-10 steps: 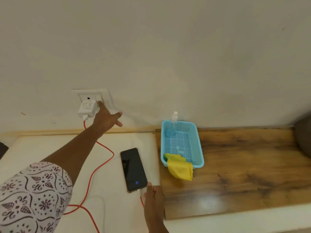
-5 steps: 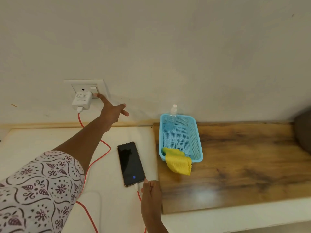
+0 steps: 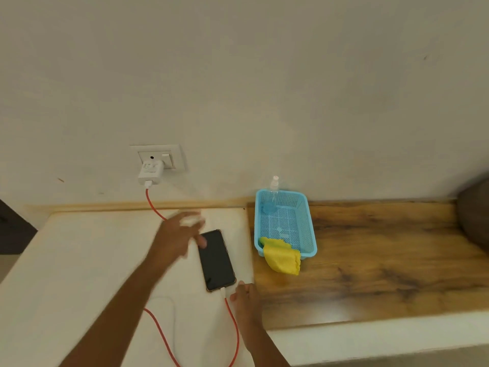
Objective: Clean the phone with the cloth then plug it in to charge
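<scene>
Phone, glossy black slab, red cable attached, crumpled yellow cloth

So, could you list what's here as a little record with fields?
phone: flat on white surface, screen dark, red cable plugged in
charger: in wall socket
cloth: yellow, draped over basket rim
spray bottle: upright inside basket
left hand: blurred, fingers spread, over phone's far end
right hand: beside cable's plug, grip unclear
</scene>
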Demonstrator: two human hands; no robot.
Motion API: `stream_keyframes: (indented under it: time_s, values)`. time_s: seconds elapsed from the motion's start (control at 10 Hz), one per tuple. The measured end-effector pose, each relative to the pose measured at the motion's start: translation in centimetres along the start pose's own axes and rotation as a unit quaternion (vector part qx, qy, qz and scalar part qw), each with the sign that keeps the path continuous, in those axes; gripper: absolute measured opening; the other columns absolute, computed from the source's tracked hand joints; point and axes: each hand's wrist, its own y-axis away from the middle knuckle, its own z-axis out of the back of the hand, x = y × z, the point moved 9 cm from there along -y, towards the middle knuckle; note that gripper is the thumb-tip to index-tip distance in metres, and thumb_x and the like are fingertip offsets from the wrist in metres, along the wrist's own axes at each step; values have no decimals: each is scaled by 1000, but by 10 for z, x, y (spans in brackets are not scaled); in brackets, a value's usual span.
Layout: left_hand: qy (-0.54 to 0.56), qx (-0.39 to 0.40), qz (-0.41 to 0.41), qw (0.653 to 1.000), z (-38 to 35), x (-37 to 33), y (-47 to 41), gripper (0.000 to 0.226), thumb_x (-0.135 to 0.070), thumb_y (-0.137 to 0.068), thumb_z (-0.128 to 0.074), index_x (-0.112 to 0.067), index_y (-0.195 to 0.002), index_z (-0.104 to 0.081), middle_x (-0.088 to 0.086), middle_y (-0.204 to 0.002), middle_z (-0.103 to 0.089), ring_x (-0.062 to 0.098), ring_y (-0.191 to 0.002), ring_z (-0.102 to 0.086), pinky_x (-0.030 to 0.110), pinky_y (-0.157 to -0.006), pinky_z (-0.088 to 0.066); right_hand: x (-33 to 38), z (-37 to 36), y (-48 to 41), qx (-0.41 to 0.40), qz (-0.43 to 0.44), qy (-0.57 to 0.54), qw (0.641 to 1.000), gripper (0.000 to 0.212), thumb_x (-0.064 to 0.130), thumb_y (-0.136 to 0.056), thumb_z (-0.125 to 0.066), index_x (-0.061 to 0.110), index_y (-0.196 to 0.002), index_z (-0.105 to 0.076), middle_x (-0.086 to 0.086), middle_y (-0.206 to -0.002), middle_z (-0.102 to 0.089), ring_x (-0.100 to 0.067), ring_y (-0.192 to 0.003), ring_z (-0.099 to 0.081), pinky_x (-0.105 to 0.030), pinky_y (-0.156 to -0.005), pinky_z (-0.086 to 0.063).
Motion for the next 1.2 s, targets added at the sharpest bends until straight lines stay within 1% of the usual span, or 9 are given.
stream_keyframes:
  time_s: [0.1, 0.2, 0.3, 0.4, 0.5, 0.8, 1.0, 1.1, 1.2]
  values:
    - [-224, 14, 64, 972, -21, 91, 57, 40, -30, -86, -64, -20, -123, -54, 0, -96, -71, 11, -81, -63, 27, -80, -52, 1, 0, 1, -4, 2, 14, 1000, 12, 17, -95, -44, 9, -87, -49, -11, -87, -60, -21, -72, -57, -26, -64, -48]
    - [-314, 36, 89, 944, -38, 135, 80, 60, -41, -88, -58, -25, -140, -34, 0, -141, -47, 16, -124, -46, 30, -105, -36, 3, 0, 1, -13, 10, 55, 998, 15, 18, -97, -42, 10, -87, -49, -18, -93, -63, -23, -80, -57, -25, -67, -47]
    - [-443, 93, 69, 889, -65, 168, 93, 81, -53, -88, -49, -20, -149, -6, 3, -159, -5, 20, -145, -9, 35, -116, -13, 7, -1, 3, -20, 34, 99, 994, 18, 19, -98, -40, 9, -86, -49, -21, -96, -65, -19, -79, -55, -16, -59, -41]
    - [-515, 126, 74, 845, -76, 180, 98, 88, -59, -87, -45, -15, -149, 0, 7, -159, 6, 23, -146, -1, 38, -117, -9, 8, -1, 3, -18, 40, 110, 993, 17, 20, -98, -40, 10, -86, -49, -20, -96, -65, -17, -77, -55, -15, -58, -40]
    - [-567, 125, 71, 811, -79, 185, 99, 92, -64, -85, -43, -15, -149, 0, 6, -159, 8, 23, -146, 1, 42, -117, -5, 8, -3, 3, -13, 47, 113, 992, 17, 21, -98, -40, 11, -86, -49, -20, -95, -65, -16, -76, -54, -16, -58, -41]
    - [-608, 94, 28, 788, -78, 169, 99, 89, -64, -84, -46, -15, -149, -10, 8, -159, -4, 24, -146, -5, 46, -116, 4, 10, -3, 5, -4, 59, 111, 992, 17, 20, -97, -41, 10, -88, -51, -18, -90, -64, -15, -72, -52, -18, -57, -41]
    - [-619, 122, 57, 774, -77, 182, 97, 93, -69, -82, -42, -16, -149, -6, 7, -159, 0, 25, -146, -4, 47, -115, 4, 6, -3, 4, -25, 97, 121, 988, 18, 20, -97, -42, 9, -88, -53, -12, -83, -63, -16, -74, -56, -17, -59, -43]
    - [-586, 117, 17, 802, -78, 179, 93, 107, -75, -61, -62, -10, -141, -37, 14, -151, -28, 31, -136, -36, 57, -109, -22, -1, -4, 1, -73, 140, 132, 979, 18, 20, -96, -44, 17, -80, -51, 0, -69, -55, -15, -68, -53, -22, -59, -44]
    - [-561, 121, 0, 819, -81, 173, 89, 103, -70, -40, -79, -5, -119, -63, 18, -130, -56, 34, -113, -60, 60, -92, -43, -5, -4, -3, -103, 125, 138, 977, 18, 21, -96, -45, 17, -79, -51, 3, -67, -53, -16, -67, -52, -25, -60, -44]
